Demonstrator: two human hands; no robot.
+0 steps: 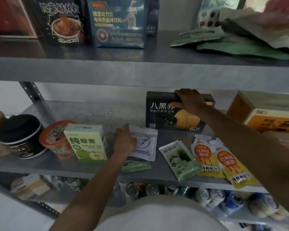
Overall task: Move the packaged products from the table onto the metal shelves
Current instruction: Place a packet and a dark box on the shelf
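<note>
On the middle metal shelf (93, 114) a black box (160, 117) with white characters and a yellow picture stands upright near the back. My right hand (189, 101) grips its top edge, fingers curled over the top and thumb on the front. In front of it a flat white pouch (147, 144) with a purple print lies on the shelf. My left hand (124, 140) rests on that pouch's left side, fingers straight. A green sachet (137, 165) peeks out under the white pouch.
Left on the same shelf: a black tub (22, 135), a red noodle cup (57, 139), a green pear box (85, 142). Right: a green pouch (180, 159), two orange-yellow pouches (223, 162), orange cartons (270, 120). Bags stand on the upper shelf (140, 70); cans (207, 197) fill the lower one.
</note>
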